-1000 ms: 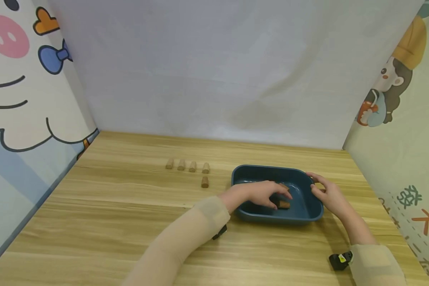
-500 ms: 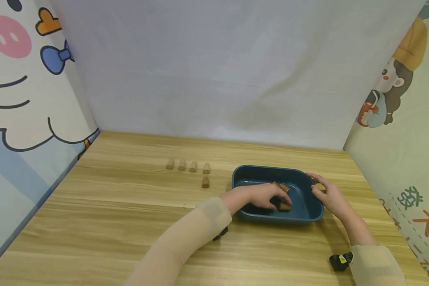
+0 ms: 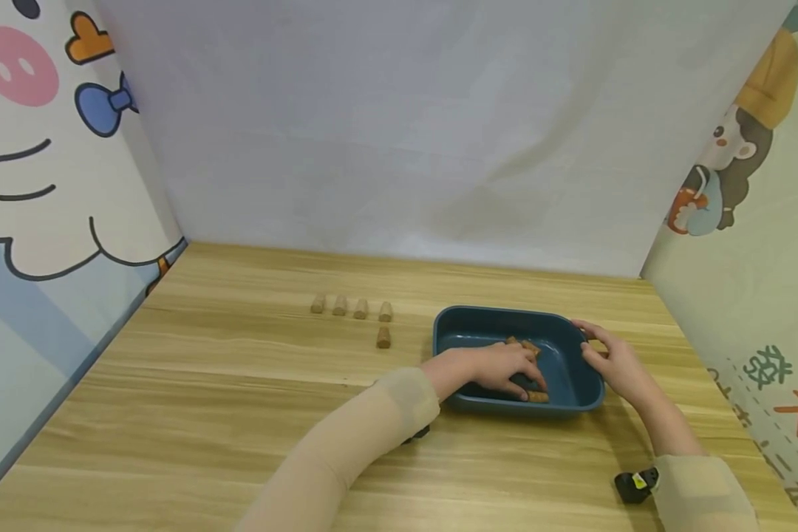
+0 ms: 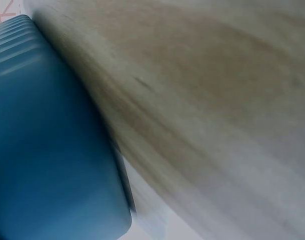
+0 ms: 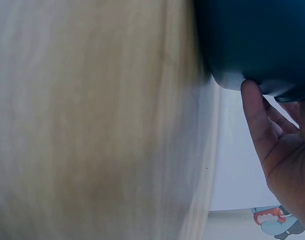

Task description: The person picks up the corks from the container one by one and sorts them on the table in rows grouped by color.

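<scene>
A dark blue plastic basin (image 3: 505, 408) stands on the table, with several brown tapered corks (image 3: 529, 344) inside. My left hand (image 3: 499, 366) reaches into it over the near wall, thumb and forefinger bent around a cork (image 3: 538, 397) near the front of the basin floor. The palm hides part of the floor. Only the basin's outer wall (image 4: 52, 130) shows in the left wrist view. My right hand (image 3: 615, 362) holds the basin's right end, fingers around the far corner and thumb against the side. In the right wrist view the thumb (image 5: 253, 102) touches the outer wall.
Left of the basin, a row of several light corks (image 3: 340, 305) stands on the wooden table (image 3: 206, 384), with one darker cork (image 3: 383, 338) in front of the row's right end. A pale backdrop (image 3: 399, 148) rises behind the table; printed panels flank both sides.
My left hand has moved slightly right and toward the near wall inside the basin. The cork at its fingertips has shifted the same way. My right hand stays at the basin's end.
</scene>
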Demonstrator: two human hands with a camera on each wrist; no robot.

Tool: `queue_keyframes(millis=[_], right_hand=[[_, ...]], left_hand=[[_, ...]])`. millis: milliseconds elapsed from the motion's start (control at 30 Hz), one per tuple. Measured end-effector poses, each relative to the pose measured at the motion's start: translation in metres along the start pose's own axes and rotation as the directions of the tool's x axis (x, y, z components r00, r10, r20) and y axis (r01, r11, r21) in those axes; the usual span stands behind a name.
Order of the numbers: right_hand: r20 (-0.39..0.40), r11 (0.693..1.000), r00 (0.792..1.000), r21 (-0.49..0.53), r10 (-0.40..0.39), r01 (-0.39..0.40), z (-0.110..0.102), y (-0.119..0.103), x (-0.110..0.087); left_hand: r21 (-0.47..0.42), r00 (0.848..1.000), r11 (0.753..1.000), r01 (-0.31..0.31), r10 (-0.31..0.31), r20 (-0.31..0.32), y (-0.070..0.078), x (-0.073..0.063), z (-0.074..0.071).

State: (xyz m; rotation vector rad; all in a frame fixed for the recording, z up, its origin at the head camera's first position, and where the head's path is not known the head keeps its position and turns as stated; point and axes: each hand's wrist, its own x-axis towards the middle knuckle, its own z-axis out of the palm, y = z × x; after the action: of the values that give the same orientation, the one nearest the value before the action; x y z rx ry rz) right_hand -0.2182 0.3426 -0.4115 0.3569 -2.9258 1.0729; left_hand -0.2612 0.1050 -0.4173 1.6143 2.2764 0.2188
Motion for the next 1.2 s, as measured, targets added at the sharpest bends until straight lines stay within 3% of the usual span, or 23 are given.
queue_keyframes(millis=[433, 733, 967, 1200], right_hand=[[0.006, 1.000, 1.000, 0.005, 0.007, -0.007, 0.000, 0.000, -0.001], [-0.019, 1.000, 1.000, -0.010, -0.015, 0.015, 0.001, 0.001, 0.000], [-0.019, 1.000, 1.000, -0.015, -0.022, 0.022, 0.002, 0.003, 0.001], [-0.015, 1.000, 1.000, -0.016, -0.014, 0.014, 0.002, 0.002, 0.001]], left_hand=[[0.045, 0.999, 0.999, 0.005, -0.007, 0.036, 0.001, 0.004, 0.005], [-0.022, 1.000, 1.000, 0.012, -0.012, 0.018, 0.000, 0.001, 0.005], [-0.073, 0.998, 0.995, 0.066, -0.066, -0.002, -0.003, -0.003, 0.001], [0.014, 0.991, 0.992, 0.129, -0.128, -0.047, -0.007, -0.012, -0.001]])
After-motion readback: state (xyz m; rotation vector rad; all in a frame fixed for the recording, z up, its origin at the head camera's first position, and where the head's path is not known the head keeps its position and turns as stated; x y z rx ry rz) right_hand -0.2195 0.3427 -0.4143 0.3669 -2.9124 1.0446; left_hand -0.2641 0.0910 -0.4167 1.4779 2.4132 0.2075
